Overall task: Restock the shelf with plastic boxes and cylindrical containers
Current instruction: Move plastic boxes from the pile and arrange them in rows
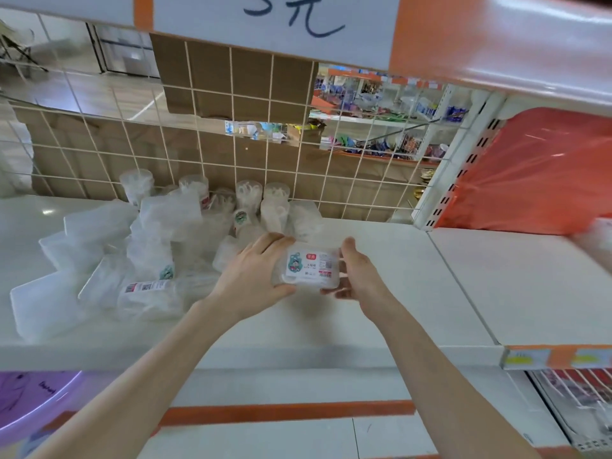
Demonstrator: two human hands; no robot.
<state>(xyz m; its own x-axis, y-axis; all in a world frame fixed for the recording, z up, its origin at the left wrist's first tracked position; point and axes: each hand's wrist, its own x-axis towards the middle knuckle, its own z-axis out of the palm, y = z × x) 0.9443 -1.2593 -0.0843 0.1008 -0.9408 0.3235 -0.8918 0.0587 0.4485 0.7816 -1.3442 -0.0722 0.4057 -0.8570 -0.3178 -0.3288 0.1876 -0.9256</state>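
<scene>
Box (309,268) sitting between both hands over the shelf (364,313) middle, left hand (251,276) holding its left side, right hand (359,276) its right. Pile of boxes (99,260) lying on the shelf to the left. Round containers (248,193) standing behind the pile, against the wire grid (334,180). Cardboard (231,77) standing behind the grid. Bag (530,170) lying right of the post (453,170).

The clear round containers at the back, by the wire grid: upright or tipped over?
Upright. The cylindrical containers stand in a row before the wire grid, their round tops facing up.
</scene>
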